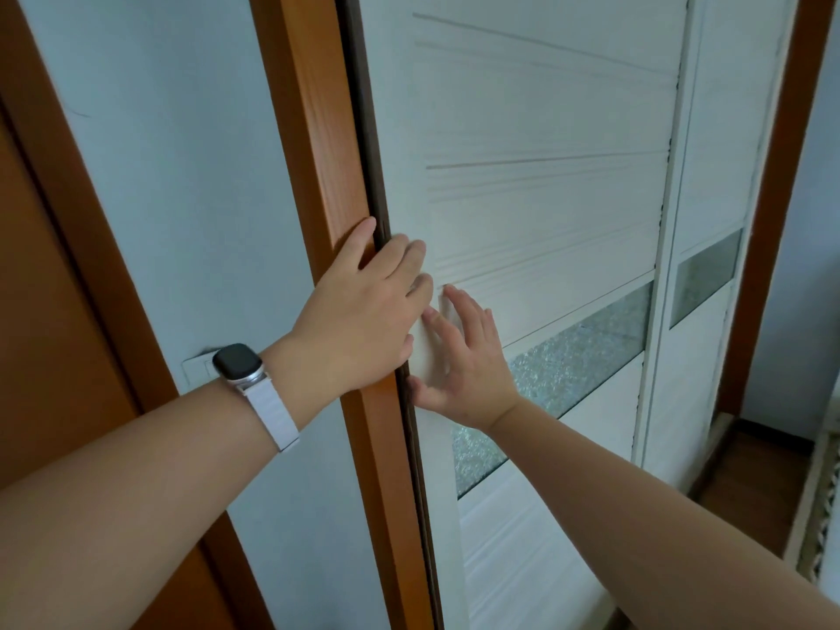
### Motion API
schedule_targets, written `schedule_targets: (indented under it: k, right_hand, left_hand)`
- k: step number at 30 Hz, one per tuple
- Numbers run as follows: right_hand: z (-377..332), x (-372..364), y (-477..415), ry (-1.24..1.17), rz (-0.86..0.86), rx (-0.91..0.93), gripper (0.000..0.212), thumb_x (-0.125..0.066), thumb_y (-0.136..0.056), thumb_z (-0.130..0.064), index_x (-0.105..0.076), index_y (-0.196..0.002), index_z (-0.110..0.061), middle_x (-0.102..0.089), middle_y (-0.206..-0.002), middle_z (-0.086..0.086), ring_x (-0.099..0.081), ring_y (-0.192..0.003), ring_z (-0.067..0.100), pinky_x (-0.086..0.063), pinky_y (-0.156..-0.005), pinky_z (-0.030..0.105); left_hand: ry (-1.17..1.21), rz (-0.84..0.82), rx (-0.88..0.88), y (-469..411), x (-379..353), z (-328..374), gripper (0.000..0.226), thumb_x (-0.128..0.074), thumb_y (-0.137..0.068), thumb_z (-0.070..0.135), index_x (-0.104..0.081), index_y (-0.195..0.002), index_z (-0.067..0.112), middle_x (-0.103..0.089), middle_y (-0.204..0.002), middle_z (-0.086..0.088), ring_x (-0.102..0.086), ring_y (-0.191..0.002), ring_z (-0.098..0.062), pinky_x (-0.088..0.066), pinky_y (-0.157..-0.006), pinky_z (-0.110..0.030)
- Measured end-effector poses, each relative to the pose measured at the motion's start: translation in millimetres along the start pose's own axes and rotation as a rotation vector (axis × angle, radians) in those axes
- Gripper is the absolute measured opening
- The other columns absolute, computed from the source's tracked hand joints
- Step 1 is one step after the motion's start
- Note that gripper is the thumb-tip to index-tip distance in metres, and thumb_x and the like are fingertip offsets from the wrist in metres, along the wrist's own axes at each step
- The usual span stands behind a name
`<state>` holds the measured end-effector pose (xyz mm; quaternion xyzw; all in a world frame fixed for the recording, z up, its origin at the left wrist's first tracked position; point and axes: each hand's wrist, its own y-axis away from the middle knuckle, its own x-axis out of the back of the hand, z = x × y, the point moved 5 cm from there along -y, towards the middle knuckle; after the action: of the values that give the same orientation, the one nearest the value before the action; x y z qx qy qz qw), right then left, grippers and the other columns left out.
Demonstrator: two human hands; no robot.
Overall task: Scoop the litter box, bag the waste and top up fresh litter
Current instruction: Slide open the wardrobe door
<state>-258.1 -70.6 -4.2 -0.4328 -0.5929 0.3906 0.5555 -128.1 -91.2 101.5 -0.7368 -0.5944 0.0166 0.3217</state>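
Note:
No litter box, scoop, bag or litter is in view. A white sliding door [545,175] with grooved panels and a frosted glass strip [586,352] fills the middle. My left hand [359,311], with a watch on the wrist, lies over the door's left edge where it meets the orange wooden frame [327,143]; its thumb rests on the frame and its fingers on the door. My right hand [463,361] presses flat on the door panel just below, fingers spread and straight. Neither hand holds anything.
A second white sliding panel [709,220] overlaps at the right. A pale wall with a light switch [197,366] lies left of the frame, and another orange door frame [54,220] stands at the far left. Wooden floor [750,484] shows at the lower right.

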Motion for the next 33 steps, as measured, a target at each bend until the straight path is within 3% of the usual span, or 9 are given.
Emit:
schedule_targets:
  k: [7, 15, 22, 28, 33]
  right_hand:
    - [26, 4, 0, 0.016, -0.046, -0.033, 0.082, -0.067, -0.073, -0.057, -0.036, -0.14, -0.02, -0.038, -0.147, 0.025, -0.037, -0.136, 0.041, -0.039, -0.097, 0.061]
    - [61, 12, 0, 0.055, -0.088, -0.017, 0.085, -0.07, -0.074, -0.051, -0.032, -0.143, -0.018, -0.032, -0.15, 0.025, -0.032, -0.139, 0.041, -0.038, -0.099, 0.061]
    - [103, 11, 0, 0.052, -0.066, -0.01, 0.088, -0.069, -0.072, -0.05, -0.028, -0.144, -0.022, -0.03, -0.152, 0.024, -0.027, -0.142, 0.04, -0.035, -0.1, 0.064]
    - [147, 15, -1, 0.049, -0.016, 0.017, 0.081, -0.059, -0.076, -0.056, -0.033, -0.143, -0.02, -0.034, -0.15, 0.025, -0.029, -0.142, 0.04, -0.03, -0.103, 0.065]
    - [183, 23, -4, 0.041, -0.006, 0.016, 0.078, -0.061, -0.077, -0.052, -0.034, -0.142, -0.017, -0.034, -0.15, 0.023, -0.03, -0.141, 0.04, -0.033, -0.103, 0.063]
  left_hand:
    - [-0.075, -0.057, 0.022, -28, -1, 13, 0.069, -0.054, -0.091, 0.048, -0.033, -0.144, 0.01, -0.021, -0.156, -0.02, -0.018, -0.144, -0.037, -0.019, -0.113, -0.057]
    - [-0.122, -0.053, -0.058, -71, -11, 26, 0.082, -0.053, -0.088, 0.059, -0.025, -0.146, 0.009, -0.019, -0.152, -0.023, -0.018, -0.141, -0.041, -0.031, -0.108, -0.056]
    - [-0.156, -0.039, -0.145, -124, -23, 30, 0.097, -0.046, -0.078, 0.079, -0.022, -0.147, 0.015, -0.014, -0.155, -0.018, -0.008, -0.145, -0.039, -0.021, -0.112, -0.059]
    - [-0.147, -0.019, -0.223, -162, -44, 34, 0.105, -0.018, -0.075, 0.09, -0.004, -0.155, 0.022, 0.003, -0.163, -0.013, 0.009, -0.149, -0.036, -0.001, -0.113, -0.065]
    - [-0.124, 0.06, -0.263, -200, -59, 49, 0.106, -0.015, -0.074, 0.091, -0.011, -0.155, 0.022, -0.002, -0.163, -0.012, 0.005, -0.149, -0.034, 0.003, -0.112, -0.066]
